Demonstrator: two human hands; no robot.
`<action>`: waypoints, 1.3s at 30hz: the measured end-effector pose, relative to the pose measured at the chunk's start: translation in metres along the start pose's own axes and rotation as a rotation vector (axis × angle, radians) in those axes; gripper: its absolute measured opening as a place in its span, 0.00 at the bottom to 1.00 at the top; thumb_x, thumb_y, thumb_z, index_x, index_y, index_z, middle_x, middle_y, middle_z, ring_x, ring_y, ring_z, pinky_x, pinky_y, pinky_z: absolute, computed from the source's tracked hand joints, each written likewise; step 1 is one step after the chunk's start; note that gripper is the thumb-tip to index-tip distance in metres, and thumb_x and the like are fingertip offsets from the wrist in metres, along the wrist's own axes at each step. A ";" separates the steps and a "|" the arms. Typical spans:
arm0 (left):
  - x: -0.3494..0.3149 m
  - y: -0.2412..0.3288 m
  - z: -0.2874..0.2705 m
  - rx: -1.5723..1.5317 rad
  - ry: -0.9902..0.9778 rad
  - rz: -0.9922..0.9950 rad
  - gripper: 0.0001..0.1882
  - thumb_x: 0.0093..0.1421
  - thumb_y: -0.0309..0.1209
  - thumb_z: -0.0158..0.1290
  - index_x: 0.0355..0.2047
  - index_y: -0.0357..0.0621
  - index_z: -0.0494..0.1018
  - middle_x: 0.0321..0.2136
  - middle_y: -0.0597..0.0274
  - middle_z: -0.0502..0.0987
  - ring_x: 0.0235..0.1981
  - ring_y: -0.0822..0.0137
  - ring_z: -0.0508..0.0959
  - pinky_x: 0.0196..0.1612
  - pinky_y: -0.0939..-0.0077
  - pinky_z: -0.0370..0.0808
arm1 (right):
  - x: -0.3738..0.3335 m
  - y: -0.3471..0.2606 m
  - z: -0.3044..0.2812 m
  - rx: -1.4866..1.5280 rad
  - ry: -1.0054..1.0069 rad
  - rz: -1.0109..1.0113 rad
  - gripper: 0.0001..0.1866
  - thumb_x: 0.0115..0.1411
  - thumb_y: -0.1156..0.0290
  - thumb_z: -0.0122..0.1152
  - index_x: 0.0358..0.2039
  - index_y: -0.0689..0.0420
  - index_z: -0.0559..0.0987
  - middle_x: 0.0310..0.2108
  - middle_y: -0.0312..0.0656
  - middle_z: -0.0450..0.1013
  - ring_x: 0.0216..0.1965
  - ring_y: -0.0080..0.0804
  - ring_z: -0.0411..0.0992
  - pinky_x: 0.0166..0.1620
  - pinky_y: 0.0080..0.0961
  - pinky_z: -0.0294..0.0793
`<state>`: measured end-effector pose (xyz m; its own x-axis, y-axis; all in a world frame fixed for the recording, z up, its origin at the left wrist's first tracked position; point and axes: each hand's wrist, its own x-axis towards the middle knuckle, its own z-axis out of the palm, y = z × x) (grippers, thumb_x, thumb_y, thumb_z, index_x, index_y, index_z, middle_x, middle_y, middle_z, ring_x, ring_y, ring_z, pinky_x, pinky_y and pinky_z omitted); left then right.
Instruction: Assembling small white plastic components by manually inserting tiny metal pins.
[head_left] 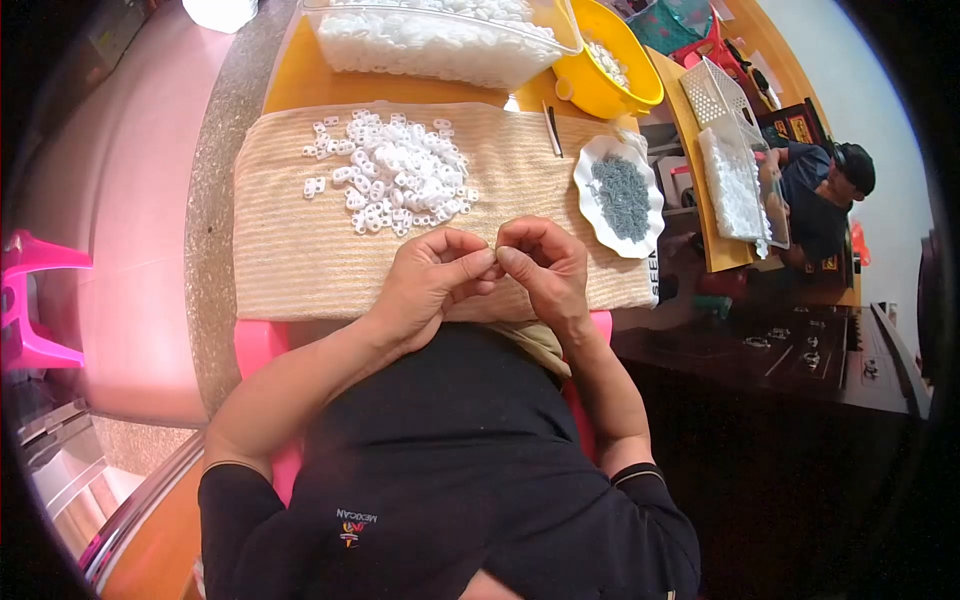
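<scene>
My left hand [440, 275] and my right hand [545, 265] meet above the near edge of the cloth-covered table [290, 270]. Thumb and forefinger are pinched on each side, tip against tip. Whatever lies between the fingertips is too small or too hidden to make out. Just beyond my left hand spreads a heap of small white plastic pieces with round holes [400, 175]. To the right of my right hand stands a white scalloped dish [590, 205] filled with small grey pieces [625, 195].
A clear bin [450, 75] of white pieces stands at the back, beside a yellow basin [640, 95]. A thin dark stick-like tool [553, 130] lies near the dish. At far right, a person [820, 190] sits by another bin [735, 190]. A pink stool [45, 300] is at left.
</scene>
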<state>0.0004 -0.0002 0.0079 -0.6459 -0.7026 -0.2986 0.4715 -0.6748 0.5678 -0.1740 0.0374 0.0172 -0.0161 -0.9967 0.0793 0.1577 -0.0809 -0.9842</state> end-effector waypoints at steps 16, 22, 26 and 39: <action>0.001 -0.004 -0.003 0.016 -0.012 0.012 0.05 0.60 0.26 0.55 0.35 0.40 0.72 0.29 0.64 0.77 0.30 0.75 0.77 0.35 0.82 0.78 | -0.001 -0.003 -0.009 -0.084 -0.109 0.134 0.05 0.60 0.80 0.57 0.37 0.66 0.76 0.38 0.40 0.72 0.38 0.23 0.71 0.41 0.18 0.74; 0.002 -0.004 -0.005 0.029 -0.007 -0.001 0.05 0.60 0.26 0.55 0.35 0.40 0.72 0.29 0.64 0.77 0.31 0.75 0.77 0.36 0.82 0.78 | 0.000 0.006 -0.018 -0.116 -0.171 0.111 0.05 0.61 0.79 0.56 0.36 0.66 0.76 0.38 0.40 0.71 0.37 0.23 0.72 0.41 0.19 0.76; 0.003 -0.005 -0.004 0.023 0.028 0.008 0.06 0.60 0.26 0.55 0.36 0.39 0.73 0.31 0.62 0.77 0.31 0.75 0.78 0.37 0.82 0.79 | -0.002 0.007 -0.012 -0.069 -0.069 0.151 0.05 0.62 0.77 0.56 0.36 0.65 0.76 0.38 0.38 0.72 0.35 0.21 0.72 0.39 0.18 0.75; 0.003 -0.007 -0.006 -0.004 0.046 -0.006 0.09 0.60 0.24 0.55 0.40 0.36 0.74 0.35 0.60 0.78 0.34 0.72 0.79 0.41 0.80 0.80 | -0.002 0.011 -0.012 -0.165 -0.038 0.095 0.04 0.62 0.76 0.57 0.34 0.64 0.76 0.35 0.35 0.72 0.36 0.18 0.69 0.41 0.15 0.68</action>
<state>-0.0011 0.0010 -0.0012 -0.6204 -0.7084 -0.3365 0.4707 -0.6795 0.5628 -0.1837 0.0382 0.0040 0.0287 -0.9995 -0.0124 -0.0073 0.0122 -0.9999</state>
